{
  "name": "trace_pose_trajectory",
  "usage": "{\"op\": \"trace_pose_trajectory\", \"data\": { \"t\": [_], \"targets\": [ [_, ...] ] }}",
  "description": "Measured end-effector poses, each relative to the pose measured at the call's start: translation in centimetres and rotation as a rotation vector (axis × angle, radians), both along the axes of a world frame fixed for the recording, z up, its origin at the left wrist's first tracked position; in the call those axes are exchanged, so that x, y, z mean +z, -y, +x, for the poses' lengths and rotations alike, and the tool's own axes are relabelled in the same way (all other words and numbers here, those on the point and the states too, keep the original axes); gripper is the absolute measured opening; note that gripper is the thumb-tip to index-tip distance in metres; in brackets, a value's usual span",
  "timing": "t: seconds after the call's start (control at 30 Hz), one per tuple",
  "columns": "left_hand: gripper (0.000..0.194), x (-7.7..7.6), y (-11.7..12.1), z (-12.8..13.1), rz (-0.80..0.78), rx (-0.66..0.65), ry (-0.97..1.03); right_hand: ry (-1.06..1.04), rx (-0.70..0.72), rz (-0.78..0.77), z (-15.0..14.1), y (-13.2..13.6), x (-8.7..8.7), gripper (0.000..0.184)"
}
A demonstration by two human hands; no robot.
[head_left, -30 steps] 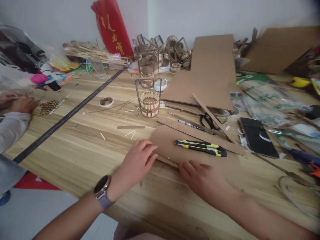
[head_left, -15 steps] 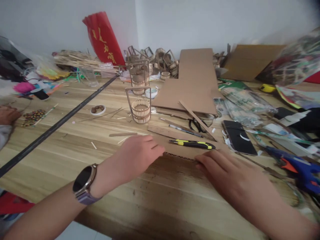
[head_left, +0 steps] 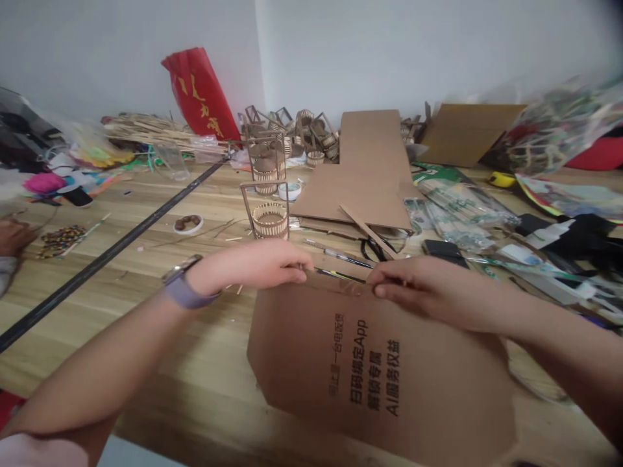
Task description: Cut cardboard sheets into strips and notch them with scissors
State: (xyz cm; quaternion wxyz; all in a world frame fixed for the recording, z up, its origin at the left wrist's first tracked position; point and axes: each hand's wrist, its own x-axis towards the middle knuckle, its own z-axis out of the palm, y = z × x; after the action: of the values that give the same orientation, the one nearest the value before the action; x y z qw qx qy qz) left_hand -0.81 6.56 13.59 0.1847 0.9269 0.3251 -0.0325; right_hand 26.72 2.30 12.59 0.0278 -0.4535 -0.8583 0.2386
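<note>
A brown cardboard sheet (head_left: 302,363) with black printed characters is lifted by its far edge, its printed face toward me. My left hand (head_left: 270,263), closed with thumb and fingers together, pinches that edge at the left. Farther right along the same edge, my right hand (head_left: 418,285) is closed on the cardboard too. Just behind the edge, between my hands, a strip of the black and yellow utility knife (head_left: 333,274) shows; the rest is hidden. A pen (head_left: 348,257) lies beyond it. Past my left hand stands a small slatted basket (head_left: 270,220) with a tall handle.
Several more small baskets (head_left: 316,130) are piled by the wall. A larger cardboard piece (head_left: 357,185) and a narrow cardboard strip (head_left: 367,228) lie ahead. A dark bar (head_left: 126,243) crosses the table at left, beyond which another person's hand (head_left: 14,233) rests. A phone (head_left: 444,251) lies at right.
The cardboard has swung up, so its printed face now shows and covers the near table. Both hands have risen with the edge, and the knife is now mostly hidden behind it.
</note>
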Motion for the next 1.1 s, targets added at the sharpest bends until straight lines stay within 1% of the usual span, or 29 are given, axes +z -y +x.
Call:
{"op": "trace_pose_trajectory", "data": {
  "t": [0.07, 0.17, 0.23, 0.33, 0.43, 0.53, 0.8, 0.97, 1.03, 1.1],
  "targets": [
    [0.012, -2.8, -0.5, 0.4, -0.027, 0.003, -0.05, 0.089, -0.002, -0.071, -0.5, -1.0, -2.3, 0.027],
    [0.014, -6.6, -0.3, 0.9, 0.01, 0.04, -0.069, 0.146, 0.001, -0.07, -1.2, -1.6, -5.8, 0.023],
    [0.014, -8.3, 0.2, 1.1, 0.059, 0.058, -0.072, 0.158, 0.01, -0.052, -1.5, -1.6, -7.5, 0.022],
    [0.016, -9.9, 1.0, 1.3, 0.118, 0.077, -0.08, 0.183, 0.013, -0.013, -1.9, -1.2, -9.2, 0.022],
    [0.019, -10.7, 1.5, 1.3, 0.155, 0.088, -0.086, 0.229, -0.008, 0.037, -2.1, -0.6, -10.0, 0.022],
    [0.022, -11.1, 1.8, 1.4, 0.185, 0.099, -0.086, 0.273, -0.029, 0.084, -2.4, -0.1, -10.4, 0.022],
    [0.021, -11.5, 2.4, 1.6, 0.232, 0.114, -0.107, 0.332, -0.04, 0.158, -2.7, 0.7, -10.7, 0.022],
    [0.024, -12.1, 3.4, 1.7, 0.26, 0.131, -0.113, 0.316, -0.051, 0.205, -2.8, 1.1, -11.3, 0.021],
    [0.024, -12.0, 4.2, 1.6, 0.269, 0.125, -0.113, 0.29, -0.044, 0.203, -2.7, 1.5, -11.1, 0.02],
    [0.023, -10.9, 5.2, 1.1, 0.254, 0.125, -0.095, 0.259, -0.022, 0.178, -2.3, 2.3, -10.2, 0.017]
  ]
}}
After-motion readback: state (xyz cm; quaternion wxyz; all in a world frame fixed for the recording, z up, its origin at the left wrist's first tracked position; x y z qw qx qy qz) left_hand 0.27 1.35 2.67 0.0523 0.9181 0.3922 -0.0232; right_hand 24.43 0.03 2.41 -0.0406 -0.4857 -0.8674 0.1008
